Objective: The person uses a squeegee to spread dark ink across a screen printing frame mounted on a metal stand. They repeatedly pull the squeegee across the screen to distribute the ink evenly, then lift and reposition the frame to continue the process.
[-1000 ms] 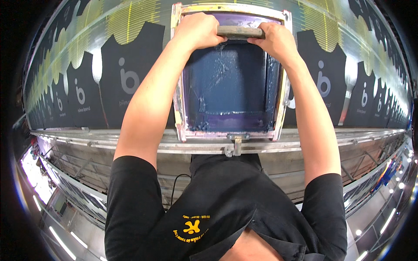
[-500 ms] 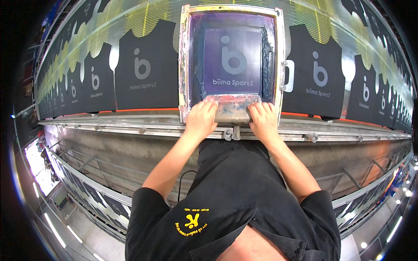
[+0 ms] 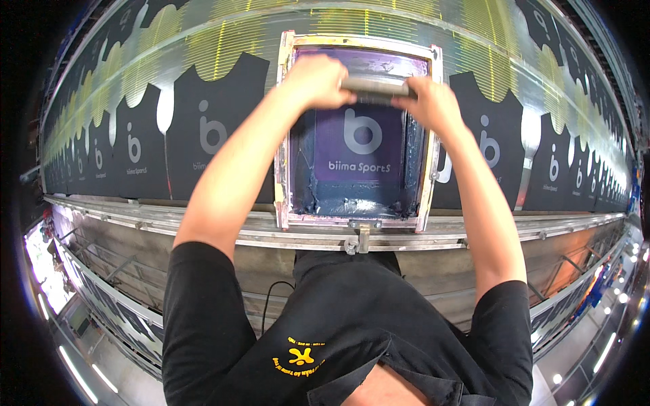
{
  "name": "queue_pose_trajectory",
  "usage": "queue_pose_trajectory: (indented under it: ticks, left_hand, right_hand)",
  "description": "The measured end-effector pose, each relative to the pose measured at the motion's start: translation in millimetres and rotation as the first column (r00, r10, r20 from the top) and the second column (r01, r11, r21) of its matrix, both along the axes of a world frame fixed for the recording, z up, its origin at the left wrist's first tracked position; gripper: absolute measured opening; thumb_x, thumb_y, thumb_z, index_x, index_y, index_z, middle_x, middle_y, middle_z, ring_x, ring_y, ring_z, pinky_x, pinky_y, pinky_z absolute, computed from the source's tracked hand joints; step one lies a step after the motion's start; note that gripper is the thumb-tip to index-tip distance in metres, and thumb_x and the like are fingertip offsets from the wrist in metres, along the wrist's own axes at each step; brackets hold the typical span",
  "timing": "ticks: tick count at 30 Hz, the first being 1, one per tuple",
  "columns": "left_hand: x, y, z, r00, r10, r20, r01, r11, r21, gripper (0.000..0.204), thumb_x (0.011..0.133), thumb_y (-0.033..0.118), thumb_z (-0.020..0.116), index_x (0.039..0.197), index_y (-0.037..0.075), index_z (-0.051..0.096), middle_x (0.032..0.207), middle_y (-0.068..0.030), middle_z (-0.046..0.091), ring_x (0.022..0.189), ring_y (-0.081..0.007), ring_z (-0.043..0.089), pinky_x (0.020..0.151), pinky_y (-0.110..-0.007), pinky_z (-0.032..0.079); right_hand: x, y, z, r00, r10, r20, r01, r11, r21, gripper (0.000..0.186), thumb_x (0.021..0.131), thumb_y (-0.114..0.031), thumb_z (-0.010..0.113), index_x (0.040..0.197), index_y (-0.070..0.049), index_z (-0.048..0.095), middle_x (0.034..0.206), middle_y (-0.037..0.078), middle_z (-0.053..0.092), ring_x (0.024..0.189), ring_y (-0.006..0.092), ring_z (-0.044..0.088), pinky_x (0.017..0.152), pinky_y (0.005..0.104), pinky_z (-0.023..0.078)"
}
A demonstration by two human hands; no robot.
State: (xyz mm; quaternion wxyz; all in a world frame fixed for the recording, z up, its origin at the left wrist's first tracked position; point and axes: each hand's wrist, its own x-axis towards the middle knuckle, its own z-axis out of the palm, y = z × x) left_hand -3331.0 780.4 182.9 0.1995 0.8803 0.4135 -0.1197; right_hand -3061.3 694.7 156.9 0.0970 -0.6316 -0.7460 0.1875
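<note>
Hands, two, both bare, seen on my feed from the head camera: one left hand [image 3: 317, 82] and one right hand [image 3: 430, 101], set well apart. Squeegee, one: a grey-brown bar-shaped squeegee [image 3: 374, 86], lying crosswise over the far part of the screen, one end in each hand. Left fingers: curled closed about its left end, thumb on the near side. Right fingers: bent closed over its right end, thumb beneath; I find the separate fingertips too blurred to count. Whether the blade touches the mesh I cannot tell. Screen, one: a pale, paint-stained rectangular frame [image 3: 365, 43] with purple mesh [image 3: 332, 135], bearing one pale grey rounded emblem [image 3: 350, 132] above one line of lettering. Ink: wet-looking dark blue ink [image 3: 359, 196], gathered at the near end and along the mesh's sides. Bracket, one, small and metal [image 3: 364, 238], at the middle of the near frame edge. Black sleeveless garment panels, two beside the frame: one left [image 3: 230, 88], one right [image 3: 467, 88], each with a grey emblem; further panels recede both ways, too small for me to count. All lie on one long, yellow-striped table [image 3: 271, 40]. Cable, one, thin and black [image 3: 265, 308], below the table's near edge.
</note>
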Motion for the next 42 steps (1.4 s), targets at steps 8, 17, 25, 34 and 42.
queue_pose_trajectory:
  ticks: [8, 17, 25, 34, 42]
  left_hand:
    - [5, -40, -38, 0.989, 0.128, 0.074, -0.137, 0.983, 0.126, 0.032, 0.085, 0.043, 0.085, 0.094, 0.012, 0.082, 0.091, -0.015, 0.081, 0.092, -0.0384, 0.079, 0.082, -0.052, 0.062]
    - [-44, -195, -20, 0.995, 0.088, 0.051, -0.083, 0.992, -0.097, 0.035, 0.078, 0.037, 0.092, 0.101, 0.012, 0.084, 0.092, -0.0115, 0.081, 0.091, -0.0328, 0.079, 0.081, -0.048, 0.064]
    - [8, 27, 3, 0.997, 0.081, 0.006, -0.081, 0.995, 0.066, 0.047, 0.078, 0.057, 0.089, 0.094, 0.013, 0.084, 0.089, -0.0166, 0.08, 0.09, -0.0384, 0.079, 0.082, -0.052, 0.061]
    - [-24, -123, -33, 0.993, 0.105, 0.047, -0.107, 0.992, 0.06, 0.04, 0.083, 0.051, 0.088, 0.093, 0.013, 0.084, 0.089, -0.0126, 0.081, 0.088, -0.0348, 0.079, 0.078, -0.05, 0.063]
    - [-52, -187, -13, 0.992, 0.125, 0.028, -0.119, 0.98, -0.16, 0.059, 0.077, 0.067, 0.087, 0.091, 0.01, 0.083, 0.083, -0.0145, 0.078, 0.087, -0.0379, 0.078, 0.078, -0.051, 0.061]
  right_hand:
    - [-19, -33, -41, 0.993, -0.12, 0.007, 0.117, 0.98, 0.163, 0.039, 0.083, -0.037, 0.093, 0.103, -0.008, 0.076, 0.1, 0.014, 0.077, 0.1, 0.0375, 0.073, 0.085, 0.0498, 0.059]
    - [-44, -188, -23, 0.994, 0.045, -0.102, -0.036, 0.995, 0.091, 0.042, 0.067, -0.022, 0.097, 0.099, -0.008, 0.073, 0.092, 0.008, 0.07, 0.091, 0.0294, 0.069, 0.082, 0.0438, 0.054]
    - [-6, 31, -6, 0.998, -0.054, -0.021, 0.055, 0.994, 0.095, 0.048, 0.083, -0.048, 0.091, 0.088, -0.005, 0.07, 0.09, 0.018, 0.075, 0.089, 0.0424, 0.075, 0.081, 0.0539, 0.059]
    - [-34, -111, -33, 1.0, -0.006, -0.017, 0.008, 0.992, 0.126, 0.042, 0.077, -0.038, 0.096, 0.095, -0.008, 0.075, 0.092, 0.013, 0.074, 0.092, 0.0373, 0.072, 0.082, 0.0489, 0.057]
    - [-67, -190, -27, 0.989, -0.008, -0.149, -0.004, 0.997, -0.081, 0.053, 0.075, -0.046, 0.097, 0.091, -0.003, 0.071, 0.085, 0.017, 0.072, 0.085, 0.0393, 0.073, 0.08, 0.0501, 0.057]
